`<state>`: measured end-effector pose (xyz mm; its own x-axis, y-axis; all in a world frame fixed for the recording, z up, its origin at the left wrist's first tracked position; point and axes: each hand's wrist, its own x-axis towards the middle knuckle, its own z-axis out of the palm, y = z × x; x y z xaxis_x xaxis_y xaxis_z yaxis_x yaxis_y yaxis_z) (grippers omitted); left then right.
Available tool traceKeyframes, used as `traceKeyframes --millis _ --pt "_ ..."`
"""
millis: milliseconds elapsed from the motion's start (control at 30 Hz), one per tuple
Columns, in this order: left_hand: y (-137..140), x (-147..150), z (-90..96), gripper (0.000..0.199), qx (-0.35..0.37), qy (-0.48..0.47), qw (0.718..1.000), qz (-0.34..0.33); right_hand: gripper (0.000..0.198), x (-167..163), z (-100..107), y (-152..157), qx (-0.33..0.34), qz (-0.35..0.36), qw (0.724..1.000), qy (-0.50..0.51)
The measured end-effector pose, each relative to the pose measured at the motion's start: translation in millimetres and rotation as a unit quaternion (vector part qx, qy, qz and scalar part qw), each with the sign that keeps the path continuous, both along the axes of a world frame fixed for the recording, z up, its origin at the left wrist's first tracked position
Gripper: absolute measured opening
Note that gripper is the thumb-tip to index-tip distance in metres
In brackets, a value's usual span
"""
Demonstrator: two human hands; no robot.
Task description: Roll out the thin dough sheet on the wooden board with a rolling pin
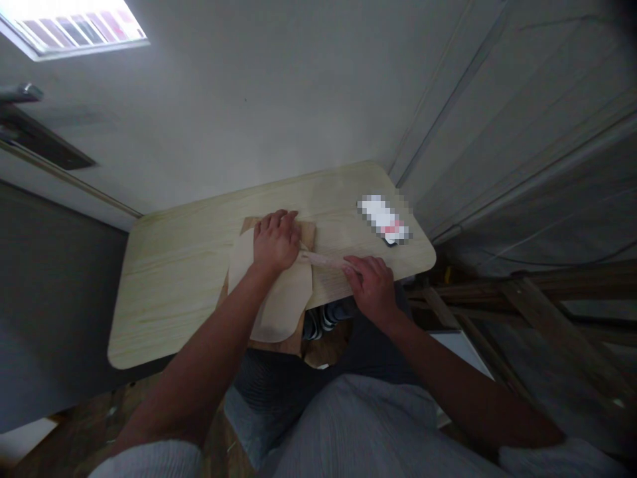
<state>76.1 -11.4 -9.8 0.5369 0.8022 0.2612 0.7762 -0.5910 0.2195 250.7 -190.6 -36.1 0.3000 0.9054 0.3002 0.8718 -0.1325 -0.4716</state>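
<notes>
On the table lies a brown board (309, 232), tilted slightly, its near end jutting past the table's front edge. A thin, smooth beige sheet (283, 299) with rounded corners covers most of it; its material is hard to tell. My left hand (277, 242) rests palm down on the sheet's upper part, fingers laid out flat. From beside those fingers a narrow pale strip (326, 260) stretches right, past the sheet's edge. My right hand (372, 287) pinches the strip's far end between thumb and fingers, over the table's front edge. Whether strip and sheet are joined is hidden by my left hand.
A pixelated white, phone-like object (385, 220) lies on the table (169, 279) at the back right. Behind the table stands a pale door (249, 133) with a metal handle (22, 93). Wooden beams (497, 292) are stacked low at the right.
</notes>
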Motion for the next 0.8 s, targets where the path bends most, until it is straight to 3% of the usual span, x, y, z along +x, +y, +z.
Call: traceKeyframes --millis 800 --pt "32.3 27.2 2.8 0.044 -0.044 0.022 0.999 0.002 0.038 13.4 -1.9 30.7 -0.003 -0.036 0.999 0.007"
